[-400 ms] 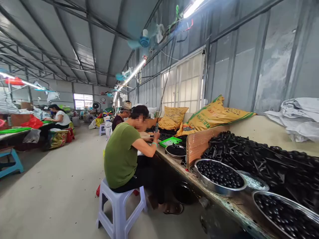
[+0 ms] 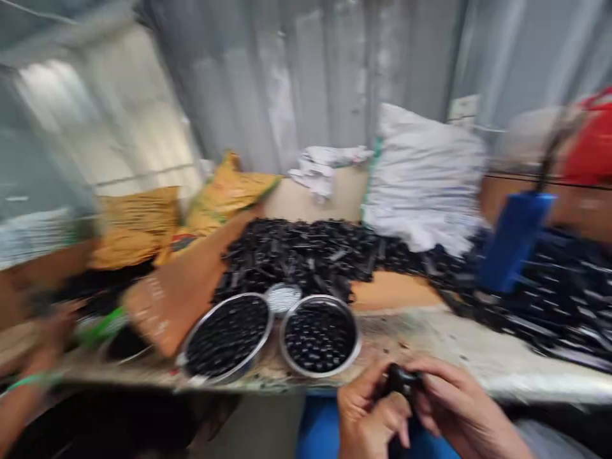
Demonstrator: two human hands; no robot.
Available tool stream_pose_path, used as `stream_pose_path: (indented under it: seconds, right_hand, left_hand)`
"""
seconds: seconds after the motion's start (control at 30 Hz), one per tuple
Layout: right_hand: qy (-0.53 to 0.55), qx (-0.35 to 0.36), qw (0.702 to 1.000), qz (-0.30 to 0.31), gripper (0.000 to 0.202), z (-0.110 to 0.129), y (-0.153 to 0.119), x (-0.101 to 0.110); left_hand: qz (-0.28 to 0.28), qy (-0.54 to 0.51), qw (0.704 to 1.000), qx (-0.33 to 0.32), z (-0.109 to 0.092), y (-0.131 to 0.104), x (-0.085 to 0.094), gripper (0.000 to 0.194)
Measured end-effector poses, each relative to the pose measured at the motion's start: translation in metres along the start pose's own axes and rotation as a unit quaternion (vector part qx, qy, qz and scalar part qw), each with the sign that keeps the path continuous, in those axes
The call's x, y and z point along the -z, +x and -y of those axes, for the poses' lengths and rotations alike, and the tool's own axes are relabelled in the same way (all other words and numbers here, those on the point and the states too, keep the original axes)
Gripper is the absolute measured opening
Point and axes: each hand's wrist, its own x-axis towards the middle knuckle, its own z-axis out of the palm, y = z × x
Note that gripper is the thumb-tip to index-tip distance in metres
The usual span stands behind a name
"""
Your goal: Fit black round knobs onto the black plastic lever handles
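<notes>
Low at the front edge of the workbench, my left hand (image 2: 366,414) and my right hand (image 2: 454,401) are closed around a small black part (image 2: 401,380). Its dark rounded top shows between the fingers; blur and my fingers hide its exact kind. Just beyond my left hand stands a metal bowl (image 2: 357,338) of shiny black round pieces. A second bowl (image 2: 264,338) of similar black pieces is to its left. Between and behind them sits a small dish (image 2: 283,298) of silvery bits.
A heap of black plastic parts (image 2: 291,255) lies behind the bowls. A blue block-shaped object (image 2: 516,242) stands at right near more black parts. An orange-brown board (image 2: 186,287) divides the bench. At far left is a co-worker's arm (image 2: 29,382). A white sack (image 2: 425,172) leans behind.
My view has swung right and down, from the co-worker on a stool and the hall to the bench before me. My two hands with the black part have come into view.
</notes>
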Motion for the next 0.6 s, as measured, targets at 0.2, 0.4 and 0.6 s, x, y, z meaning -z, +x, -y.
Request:
stream_pose_path:
  seconds: [0.2,0.4,0.6]
  right_hand:
    - [0.155,0.021,0.987,-0.043,0.025,-0.01,0.032,0.039]
    - [0.231,0.024,0.972,-0.046,0.018,-0.028,0.053,0.061]
    - [0.242,-0.004,0.969,-0.056,0.02,-0.04,0.068,0.066]
  left_hand:
    - [-0.038,-0.015,0.996,0.078,0.033,0.041,0.003,0.033]
    - [-0.071,0.024,0.99,0.118,0.046,0.066,0.011,0.031]
    - [-0.102,0.037,0.985,0.134,0.055,0.079,0.02,0.033]
